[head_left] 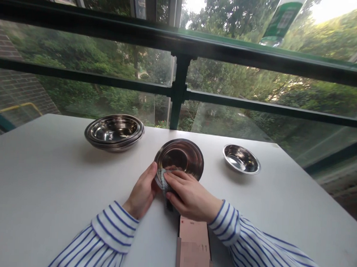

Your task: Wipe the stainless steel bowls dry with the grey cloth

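A shiny metal bowl (192, 154) is held tilted in front of me, its inside facing me. My left hand (143, 189) grips the bowl's left rim, thumb on the edge and the other fingers mostly hidden behind it. A patterned cloth (163, 181) lies over the near-left part of the rim. My right hand (190, 192) presses this cloth against the bowl with its fingers together. Part of the cloth hangs below the hand. Directly under my right wrist, a phone with a pinkish screen (192, 234) lies on the table.
Several nested metal bowls (114, 134) stand at the back left of the white table (58, 191). One smaller metal bowl (241, 159) sits on the right. Beyond the far edge runs a dark green railing (112, 34) with glass. A bottle with a green label (282, 21) stands on it.
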{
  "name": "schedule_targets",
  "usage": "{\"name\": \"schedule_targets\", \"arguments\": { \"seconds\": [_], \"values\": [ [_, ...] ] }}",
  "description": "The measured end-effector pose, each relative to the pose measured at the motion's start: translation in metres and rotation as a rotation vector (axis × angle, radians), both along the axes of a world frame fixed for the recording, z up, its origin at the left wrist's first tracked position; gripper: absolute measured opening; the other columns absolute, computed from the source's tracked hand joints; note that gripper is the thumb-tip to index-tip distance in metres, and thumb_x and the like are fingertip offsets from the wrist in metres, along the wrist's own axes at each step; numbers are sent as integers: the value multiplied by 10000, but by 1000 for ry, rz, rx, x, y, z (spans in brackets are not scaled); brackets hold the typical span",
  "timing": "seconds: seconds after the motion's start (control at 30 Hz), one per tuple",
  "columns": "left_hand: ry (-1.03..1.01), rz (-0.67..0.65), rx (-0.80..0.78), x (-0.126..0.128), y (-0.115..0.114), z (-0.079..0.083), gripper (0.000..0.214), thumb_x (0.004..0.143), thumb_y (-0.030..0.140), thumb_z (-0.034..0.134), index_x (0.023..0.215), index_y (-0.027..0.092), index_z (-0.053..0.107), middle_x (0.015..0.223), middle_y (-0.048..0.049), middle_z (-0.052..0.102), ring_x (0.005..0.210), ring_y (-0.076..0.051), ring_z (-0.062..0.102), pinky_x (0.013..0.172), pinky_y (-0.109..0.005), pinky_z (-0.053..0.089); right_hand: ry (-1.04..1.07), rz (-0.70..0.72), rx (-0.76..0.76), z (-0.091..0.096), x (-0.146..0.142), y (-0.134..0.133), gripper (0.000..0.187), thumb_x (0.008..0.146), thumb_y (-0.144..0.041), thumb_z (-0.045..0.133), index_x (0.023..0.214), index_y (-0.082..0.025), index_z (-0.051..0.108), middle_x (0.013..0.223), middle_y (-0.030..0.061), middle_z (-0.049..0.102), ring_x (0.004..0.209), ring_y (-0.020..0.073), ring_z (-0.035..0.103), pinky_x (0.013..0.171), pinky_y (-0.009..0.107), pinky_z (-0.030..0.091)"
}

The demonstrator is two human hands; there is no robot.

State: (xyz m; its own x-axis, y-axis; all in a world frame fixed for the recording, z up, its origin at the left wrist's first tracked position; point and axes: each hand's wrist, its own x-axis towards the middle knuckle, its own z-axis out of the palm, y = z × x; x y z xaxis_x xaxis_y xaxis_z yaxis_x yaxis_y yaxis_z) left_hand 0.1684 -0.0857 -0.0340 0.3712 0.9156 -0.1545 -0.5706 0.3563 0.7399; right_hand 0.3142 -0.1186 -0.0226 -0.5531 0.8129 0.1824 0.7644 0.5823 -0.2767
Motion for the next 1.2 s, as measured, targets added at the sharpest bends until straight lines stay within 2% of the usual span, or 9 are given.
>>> {"name": "schedule_targets", "arguments": {
  "seconds": [0.23,0.47,0.7,0.93,1.2],
  "values": [
    [45,47,-23,0,1,1,378,809,349,531,1120,146,598,1043,-79,674,1020,-234,576,881,-344,451,-125,-30,-15,10,9,-2,369,857,-313,418,1177,-142,491,1136,99,591,1027,243,505,851,389,373],
    [-14,21,-1,3,-1,-1,380,830,356,498,1130,142,590,1082,-87,657,1050,-220,561,897,-323,440,-43,-45,38,-4,-3,0,481,897,-335,363,1316,-100,330,1328,135,430,1186,246,381,912,384,363],
    [26,105,30,1,3,0,351,807,329,539,1111,165,605,1054,-67,671,1054,-227,558,901,-337,439,-136,-40,15,5,8,-2,404,878,-309,385,1234,-124,438,1154,119,576,1088,244,475,866,398,368],
    [-8,75,53,5,1,-3,366,810,364,527,1105,164,610,1073,-76,664,1044,-220,566,933,-351,414,-14,-75,47,-8,-6,-1,478,889,-317,364,1315,-104,335,1333,138,424,1211,246,353,933,396,353],
    [48,83,42,2,2,3,349,791,349,557,1093,185,621,1047,-61,678,1020,-241,582,907,-362,432,-131,-68,8,5,6,-3,379,845,-303,431,1185,-141,470,1107,105,598,1040,237,498,841,391,374]
  ]
}}
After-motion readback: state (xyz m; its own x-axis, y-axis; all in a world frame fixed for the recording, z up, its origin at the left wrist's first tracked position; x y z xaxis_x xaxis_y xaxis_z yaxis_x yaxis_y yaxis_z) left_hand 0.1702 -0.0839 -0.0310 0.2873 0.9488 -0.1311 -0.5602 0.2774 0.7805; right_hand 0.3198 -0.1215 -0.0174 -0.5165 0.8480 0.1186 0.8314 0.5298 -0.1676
